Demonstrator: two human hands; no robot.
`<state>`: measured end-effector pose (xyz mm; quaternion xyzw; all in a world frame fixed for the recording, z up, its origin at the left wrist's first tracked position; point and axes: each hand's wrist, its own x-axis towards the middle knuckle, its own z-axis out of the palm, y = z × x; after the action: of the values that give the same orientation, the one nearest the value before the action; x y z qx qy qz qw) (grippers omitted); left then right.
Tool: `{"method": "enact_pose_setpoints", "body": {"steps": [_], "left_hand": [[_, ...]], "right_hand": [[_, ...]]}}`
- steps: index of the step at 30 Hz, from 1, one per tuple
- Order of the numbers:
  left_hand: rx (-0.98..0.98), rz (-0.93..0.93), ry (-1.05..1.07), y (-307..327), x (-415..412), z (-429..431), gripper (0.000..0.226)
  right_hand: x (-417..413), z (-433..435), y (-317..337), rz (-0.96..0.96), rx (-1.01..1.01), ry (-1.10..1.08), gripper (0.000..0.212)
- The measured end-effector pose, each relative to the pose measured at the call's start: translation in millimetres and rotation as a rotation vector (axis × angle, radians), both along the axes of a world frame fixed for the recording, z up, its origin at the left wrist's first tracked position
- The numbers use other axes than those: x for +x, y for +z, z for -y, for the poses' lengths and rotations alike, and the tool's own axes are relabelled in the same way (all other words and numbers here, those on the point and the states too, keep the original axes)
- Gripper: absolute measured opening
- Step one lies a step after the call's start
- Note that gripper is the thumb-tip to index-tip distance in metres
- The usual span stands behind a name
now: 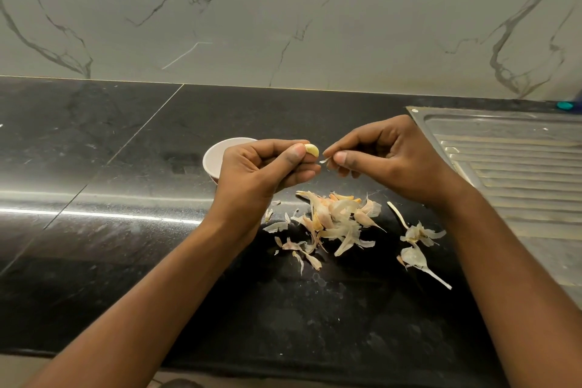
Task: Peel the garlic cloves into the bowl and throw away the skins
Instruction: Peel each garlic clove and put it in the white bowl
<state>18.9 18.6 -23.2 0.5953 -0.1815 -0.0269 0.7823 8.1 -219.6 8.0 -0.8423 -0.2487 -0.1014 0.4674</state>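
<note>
My left hand (264,168) pinches a pale yellow garlic clove (312,149) between thumb and fingers, above the black counter. Just to its right, my right hand (382,151) pinches a small strip of garlic skin (325,160) that hangs from its fingertips, close to the clove. A small white bowl (214,157) stands behind my left hand, which hides most of it; its inside cannot be seen. A heap of loose garlic skins (337,220) lies on the counter below both hands, with two stalk pieces (417,246) to the right.
The black stone counter (126,183) runs left to right, with a marble wall (283,16) behind it. A steel sink drainboard (516,161) sits at the right. A teal object (565,105) shows at the far right edge.
</note>
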Motion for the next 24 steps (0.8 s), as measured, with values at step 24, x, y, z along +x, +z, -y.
{"method": "enact_pose_setpoints", "body": {"steps": [24], "left_hand": [[0.156,0.211,0.122,0.6,0.0,-1.8,0.014]], "right_hand": [[2.7,-6.8,-1.4,0.095,-0.005,-0.050,0.010]]}}
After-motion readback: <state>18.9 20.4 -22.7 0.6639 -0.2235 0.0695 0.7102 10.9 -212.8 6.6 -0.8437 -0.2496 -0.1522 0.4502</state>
